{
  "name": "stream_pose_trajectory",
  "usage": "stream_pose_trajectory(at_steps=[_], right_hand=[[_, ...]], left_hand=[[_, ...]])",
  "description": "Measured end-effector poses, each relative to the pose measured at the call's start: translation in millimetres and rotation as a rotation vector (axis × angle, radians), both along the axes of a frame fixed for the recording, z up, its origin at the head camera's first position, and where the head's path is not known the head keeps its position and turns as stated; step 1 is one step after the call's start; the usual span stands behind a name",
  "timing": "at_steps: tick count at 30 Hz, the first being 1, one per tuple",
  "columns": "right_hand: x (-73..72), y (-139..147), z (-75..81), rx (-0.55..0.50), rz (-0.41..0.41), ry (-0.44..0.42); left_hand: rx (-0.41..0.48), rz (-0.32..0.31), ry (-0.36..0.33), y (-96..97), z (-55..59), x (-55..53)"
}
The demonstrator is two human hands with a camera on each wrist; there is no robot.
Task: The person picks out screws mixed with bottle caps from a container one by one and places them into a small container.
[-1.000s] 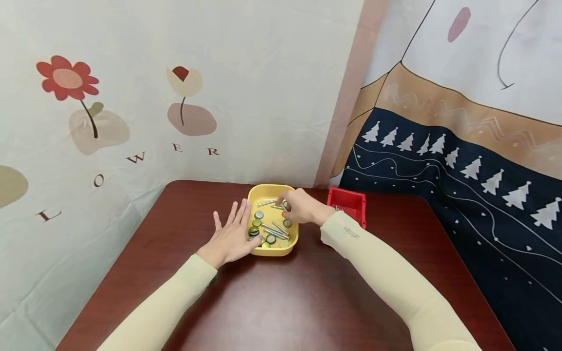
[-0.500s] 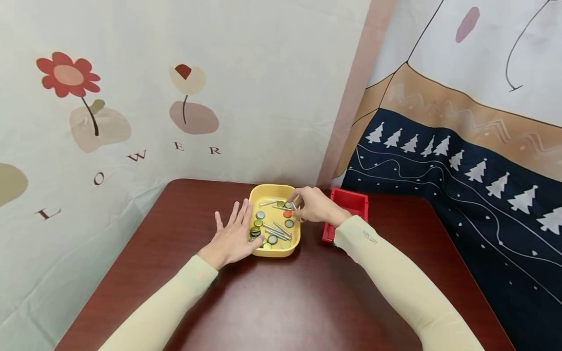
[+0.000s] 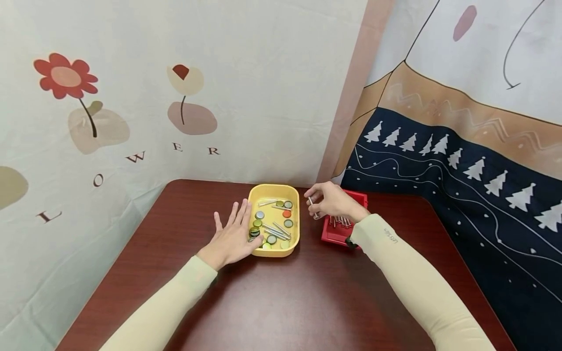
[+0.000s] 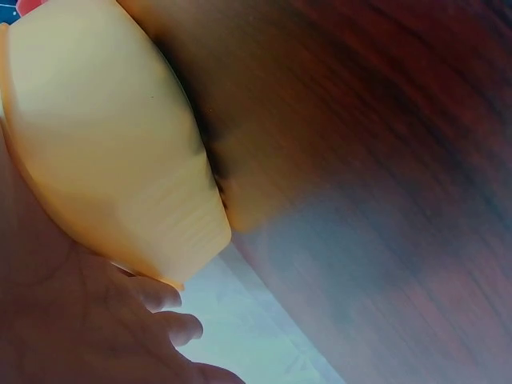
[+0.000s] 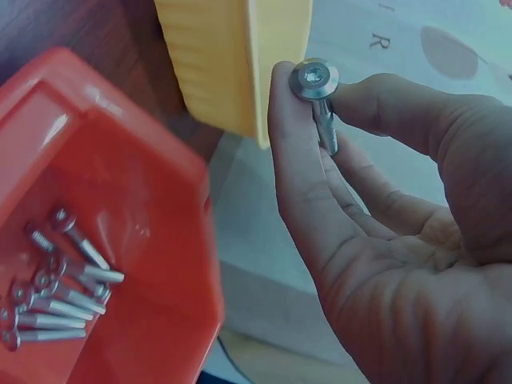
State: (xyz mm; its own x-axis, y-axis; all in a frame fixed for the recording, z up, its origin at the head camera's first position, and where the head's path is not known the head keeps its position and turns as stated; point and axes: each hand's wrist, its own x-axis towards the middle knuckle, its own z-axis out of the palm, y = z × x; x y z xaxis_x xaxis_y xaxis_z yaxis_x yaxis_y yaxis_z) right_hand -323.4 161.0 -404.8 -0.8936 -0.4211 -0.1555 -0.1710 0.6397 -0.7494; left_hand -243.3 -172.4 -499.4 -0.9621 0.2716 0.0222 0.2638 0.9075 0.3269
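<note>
A yellow tray (image 3: 274,253) on the table holds several bottle caps, among them an orange cap (image 3: 287,214), and several loose bolts (image 3: 276,233). My left hand (image 3: 230,240) rests on the tray's left rim with fingers spread straight and the thumb over its near corner. Between the tray and a red bin (image 3: 337,238), my right hand (image 3: 332,201) pinches one silver bolt (image 5: 314,78) between thumb and forefinger. The right wrist view shows the bolt's round hex-socket head toward the camera. Several similar bolts (image 5: 60,300) lie inside the bin, partly covered by the right wrist in the head view.
Both containers stand toward the back of a dark red-brown wooden table (image 3: 281,302). Behind it hangs a pale cloth (image 3: 263,97) printed with flowers and letters. A dark blue cloth (image 3: 439,185) with white trees hangs at the right.
My right hand has lifted the bolt out of the yellow tray and moved right, to beside the red bin. The left hand has stayed at the tray's rim.
</note>
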Motion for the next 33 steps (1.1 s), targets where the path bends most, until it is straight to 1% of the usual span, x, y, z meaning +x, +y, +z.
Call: stream_pose_trajectory(at_steps=[8,15,19,27,33], right_hand=[[-3.9,22,-2.1,-0.057,-0.046,-0.066],[-7.2,43,-5.0,-0.019,-0.071,-0.037],[-8.4,53,-4.9,-0.012,-0.100,-0.027],[-13.9,65,-8.0,-0.051,-0.179,-0.068],[-18.8,66,-15.1,-0.022,-0.256,-0.082]], left_hand=[[0.008,-0.003,-0.003,-0.1,-0.9,-0.1],[0.014,-0.003,-0.008,0.4,-0.2,0.9],[0.008,-0.002,-0.002,-0.1,0.9,0.8],[0.022,-0.009,0.001,0.2,1.6,-1.0],[0.025,-0.007,-0.001,-0.2,0.8,-0.8]])
